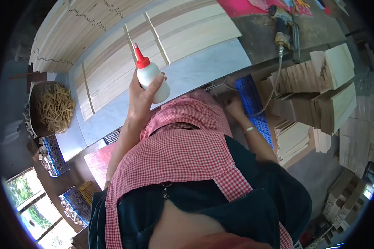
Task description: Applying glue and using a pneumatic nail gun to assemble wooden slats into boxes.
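A white squeeze bottle [153,81] with a red pointed nozzle is gripped in my left hand [139,96], the tip pointing up and away from me. Beneath and beyond it, flat wooden boards [112,76] lie side by side on a pale grey worktop [199,62], with narrow strips along some of their edges. Down beside my apron, my right hand [234,106] is low, next to a blue plastic basket [250,97]. Its fingers are in shadow and blurred, so I cannot make out whether they hold anything.
Stacked slats [66,29] rise at the far left, above a round pan of rubber bands [56,108]. An air tool [282,31] with a hose rests on the far-right table. Stacks of wooden pieces [303,79] stand at right. Blue crates [56,155] sit low at left.
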### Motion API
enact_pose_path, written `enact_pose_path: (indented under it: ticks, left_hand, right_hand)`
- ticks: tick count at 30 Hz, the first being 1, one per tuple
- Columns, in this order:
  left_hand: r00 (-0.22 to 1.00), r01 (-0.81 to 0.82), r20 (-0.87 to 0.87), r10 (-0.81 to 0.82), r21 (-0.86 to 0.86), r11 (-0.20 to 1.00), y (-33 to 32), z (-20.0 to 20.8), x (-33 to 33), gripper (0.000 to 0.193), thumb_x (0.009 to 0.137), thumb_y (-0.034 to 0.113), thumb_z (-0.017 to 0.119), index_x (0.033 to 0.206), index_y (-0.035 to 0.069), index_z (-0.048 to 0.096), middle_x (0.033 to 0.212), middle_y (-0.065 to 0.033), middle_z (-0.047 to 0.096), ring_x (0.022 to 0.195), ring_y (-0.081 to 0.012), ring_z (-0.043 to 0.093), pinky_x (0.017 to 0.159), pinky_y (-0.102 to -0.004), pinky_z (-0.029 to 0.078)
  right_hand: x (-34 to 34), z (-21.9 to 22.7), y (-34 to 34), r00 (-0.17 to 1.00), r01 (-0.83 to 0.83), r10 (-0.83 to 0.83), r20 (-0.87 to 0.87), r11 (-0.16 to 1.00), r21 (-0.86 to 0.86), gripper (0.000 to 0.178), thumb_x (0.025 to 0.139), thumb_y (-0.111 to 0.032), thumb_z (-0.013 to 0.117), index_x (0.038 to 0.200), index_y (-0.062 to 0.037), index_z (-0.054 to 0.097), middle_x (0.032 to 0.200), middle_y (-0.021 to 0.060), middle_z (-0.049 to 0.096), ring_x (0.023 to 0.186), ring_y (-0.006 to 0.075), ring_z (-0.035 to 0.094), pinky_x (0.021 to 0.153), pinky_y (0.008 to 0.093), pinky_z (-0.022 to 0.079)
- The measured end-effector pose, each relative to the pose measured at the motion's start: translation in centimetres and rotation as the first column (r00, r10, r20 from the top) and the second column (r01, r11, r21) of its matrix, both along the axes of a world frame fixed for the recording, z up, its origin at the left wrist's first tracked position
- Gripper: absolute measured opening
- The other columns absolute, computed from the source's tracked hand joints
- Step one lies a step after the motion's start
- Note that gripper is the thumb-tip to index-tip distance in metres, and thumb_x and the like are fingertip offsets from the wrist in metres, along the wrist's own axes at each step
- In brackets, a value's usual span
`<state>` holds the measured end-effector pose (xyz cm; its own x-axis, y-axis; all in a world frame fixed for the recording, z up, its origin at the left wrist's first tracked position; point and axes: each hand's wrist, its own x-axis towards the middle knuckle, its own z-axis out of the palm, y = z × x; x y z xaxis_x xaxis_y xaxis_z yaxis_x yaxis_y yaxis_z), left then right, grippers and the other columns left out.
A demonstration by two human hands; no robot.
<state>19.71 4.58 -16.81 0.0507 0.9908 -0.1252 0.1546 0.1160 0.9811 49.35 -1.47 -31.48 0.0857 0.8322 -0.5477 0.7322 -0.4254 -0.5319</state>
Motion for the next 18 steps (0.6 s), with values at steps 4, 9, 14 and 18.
enact_pose_path:
  ticks: [4,9,14,18]
  left_hand:
    - [0.999,0.030,0.030,-0.029,-0.029,0.999,-0.4,0.6,1.9,0.057,0.090,0.025,0.075,0.131,-0.002,0.047,0.106,-0.0171,0.064,0.090,-0.0238,0.067,0.078,-0.0363,0.059]
    - [0.987,0.077,0.144,-0.069,-0.052,0.996,0.4,0.8,6.0,0.057,0.090,0.026,0.075,0.130,-0.003,0.047,0.106,-0.0171,0.063,0.087,-0.0239,0.066,0.076,-0.0352,0.058]
    - [0.988,0.102,0.113,-0.102,0.007,0.995,1.2,-0.4,6.8,0.059,0.090,0.028,0.076,0.130,-0.003,0.047,0.107,-0.0165,0.063,0.088,-0.0249,0.066,0.078,-0.0360,0.057]
    - [0.988,0.101,-0.120,-0.092,0.068,0.993,1.6,-0.9,7.2,0.060,0.089,0.030,0.077,0.131,-0.002,0.047,0.110,-0.0170,0.062,0.093,-0.0256,0.065,0.083,-0.0375,0.057]
  right_hand:
    - [0.4,3.6,0.4,0.991,0.034,-0.005,-0.131,0.976,0.214,0.035,0.094,-0.026,0.063,0.119,-0.0019,0.064,0.104,0.0092,0.069,0.095,0.0219,0.065,0.085,0.0335,0.053]
    - [-5.9,9.7,2.6,0.797,0.261,0.263,-0.545,0.663,0.702,0.043,0.083,-0.010,0.074,0.122,0.0013,0.058,0.105,0.0137,0.065,0.086,0.0222,0.060,0.078,0.0334,0.051]
    - [-9.9,10.0,4.3,0.749,0.226,0.359,-0.557,0.651,0.724,0.058,0.081,-0.007,0.075,0.133,-0.0001,0.050,0.112,0.0156,0.064,0.095,0.0277,0.064,0.083,0.0368,0.053]
    - [-10.5,8.7,5.5,0.773,0.232,0.340,-0.536,0.635,0.737,0.062,0.080,-0.008,0.077,0.134,0.0001,0.048,0.115,0.0182,0.063,0.098,0.0315,0.066,0.085,0.0399,0.054]
